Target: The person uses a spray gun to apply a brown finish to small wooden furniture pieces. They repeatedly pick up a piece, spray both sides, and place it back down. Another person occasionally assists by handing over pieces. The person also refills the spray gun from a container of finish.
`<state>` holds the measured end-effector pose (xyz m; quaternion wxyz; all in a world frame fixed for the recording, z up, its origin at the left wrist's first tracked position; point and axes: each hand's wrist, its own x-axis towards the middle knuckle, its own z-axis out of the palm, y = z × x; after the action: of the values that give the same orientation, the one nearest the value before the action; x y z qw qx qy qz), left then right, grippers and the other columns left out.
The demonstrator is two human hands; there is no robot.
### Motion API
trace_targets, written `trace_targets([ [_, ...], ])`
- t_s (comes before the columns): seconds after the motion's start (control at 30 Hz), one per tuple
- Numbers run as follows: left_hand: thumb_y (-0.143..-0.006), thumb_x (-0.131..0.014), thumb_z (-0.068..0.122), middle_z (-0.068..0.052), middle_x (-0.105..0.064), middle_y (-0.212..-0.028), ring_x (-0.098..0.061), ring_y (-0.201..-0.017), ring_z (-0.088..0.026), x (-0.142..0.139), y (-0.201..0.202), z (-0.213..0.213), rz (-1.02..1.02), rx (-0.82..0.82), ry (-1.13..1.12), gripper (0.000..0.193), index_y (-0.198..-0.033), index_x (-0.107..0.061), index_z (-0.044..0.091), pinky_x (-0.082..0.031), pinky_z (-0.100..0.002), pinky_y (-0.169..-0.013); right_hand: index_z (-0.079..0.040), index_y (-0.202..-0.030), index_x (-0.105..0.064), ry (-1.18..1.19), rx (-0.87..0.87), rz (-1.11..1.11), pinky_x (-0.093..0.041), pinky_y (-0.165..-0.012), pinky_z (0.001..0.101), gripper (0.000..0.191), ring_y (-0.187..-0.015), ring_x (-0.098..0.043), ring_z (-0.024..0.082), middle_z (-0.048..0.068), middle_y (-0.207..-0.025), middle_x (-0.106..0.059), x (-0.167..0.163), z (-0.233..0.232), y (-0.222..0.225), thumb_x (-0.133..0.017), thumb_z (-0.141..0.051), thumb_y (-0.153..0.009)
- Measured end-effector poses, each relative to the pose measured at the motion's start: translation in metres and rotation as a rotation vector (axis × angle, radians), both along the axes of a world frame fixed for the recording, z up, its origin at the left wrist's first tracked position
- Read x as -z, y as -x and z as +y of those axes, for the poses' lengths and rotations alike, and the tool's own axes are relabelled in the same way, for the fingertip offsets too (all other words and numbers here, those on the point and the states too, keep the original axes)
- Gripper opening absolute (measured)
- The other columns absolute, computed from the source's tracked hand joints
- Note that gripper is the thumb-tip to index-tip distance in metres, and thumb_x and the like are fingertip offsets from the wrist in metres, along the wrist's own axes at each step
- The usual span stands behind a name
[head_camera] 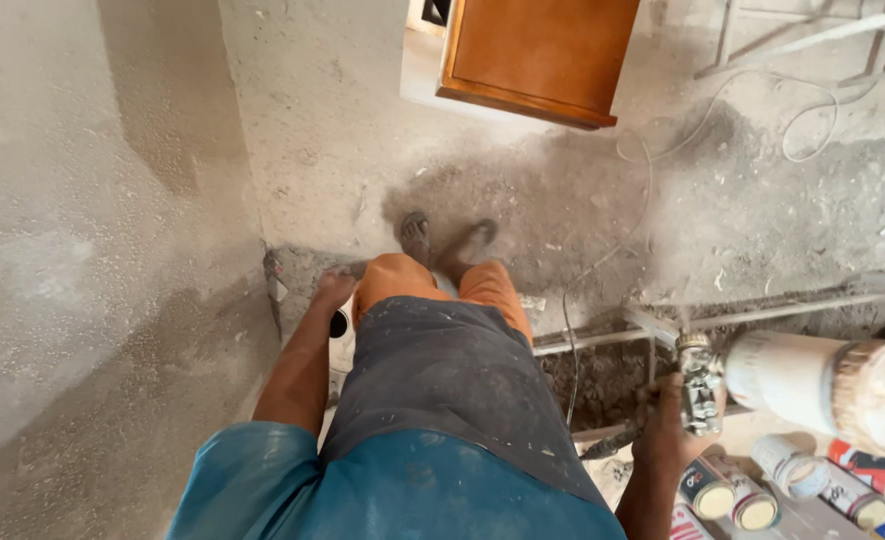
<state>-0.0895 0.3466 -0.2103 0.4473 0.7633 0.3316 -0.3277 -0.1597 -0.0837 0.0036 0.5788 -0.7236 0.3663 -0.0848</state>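
Grey dust around; right hand [668, 430] gripping spray gun [701, 385] near cans [733, 495], left hand [335, 292] perhaps spread.

- We look through one camera worn on the head, facing steeply down along our own body to the dusty floor [583, 210].
- It sits near our torso, with both hands at the frame's lower edges.
- We have no second view sharing the scene.
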Motion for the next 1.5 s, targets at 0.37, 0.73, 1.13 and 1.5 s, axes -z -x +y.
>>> trace_targets([
  [0.37, -0.088, -0.062, 0.02, -0.02, -0.074, -0.113, -0.071, -0.107, -0.032, -0.009, -0.035, 0.026, -0.239, -0.14, -0.102, 0.037, -0.121, -0.072, 0.006, -0.054, -0.039, -0.094, 0.001, -0.109, -0.069, -0.024, -0.437, 0.321, -0.046, -0.051, 0.0309, 0.019, -0.059, -0.058, 0.015, 0.011, -0.08, -0.069, 0.021, 0.063, -0.046, -0.073, -0.013, -0.097],
  [0.73, -0.085, -0.059, 0.024, -0.021, -0.07, -0.122, -0.064, -0.116, -0.039, -0.013, -0.124, 0.159, -0.034, -0.013, -0.184, 0.041, -0.12, -0.074, 0.008, -0.049, -0.044, -0.1, -0.001, -0.118, -0.066, 0.294, -0.749, 0.248, -0.055, -0.076, 0.0378, 0.031, -0.093, -0.074, 0.029, 0.017, -0.105, -0.075, -0.016, 0.233, -0.12, -0.072, -0.014, -0.091],
  [1.13, -0.087, -0.058, 0.022, -0.021, -0.072, -0.119, -0.067, -0.114, -0.037, -0.022, -0.217, 0.297, -0.1, 0.119, -0.087, 0.04, -0.12, -0.073, 0.006, -0.052, -0.041, -0.099, 0.0, -0.145, -0.049, 0.529, -0.791, 0.015, -0.056, -0.084, 0.0488, 0.057, -0.11, -0.066, 0.048, 0.027, -0.121, -0.067, -0.059, 0.441, -0.287, -0.063, -0.002, -0.089],
  [1.5, -0.083, -0.064, 0.022, -0.019, -0.072, -0.122, -0.067, -0.116, -0.033, -0.033, -0.235, 0.298, 0.024, 0.265, -0.011, 0.043, -0.121, -0.072, 0.005, -0.05, -0.039, -0.102, 0.003, -0.141, -0.05, 0.625, -0.707, -0.064, -0.054, -0.075, 0.052, 0.052, -0.099, -0.065, 0.051, 0.029, -0.114, -0.068, -0.043, 0.479, -0.308, -0.065, -0.001, -0.091],
])
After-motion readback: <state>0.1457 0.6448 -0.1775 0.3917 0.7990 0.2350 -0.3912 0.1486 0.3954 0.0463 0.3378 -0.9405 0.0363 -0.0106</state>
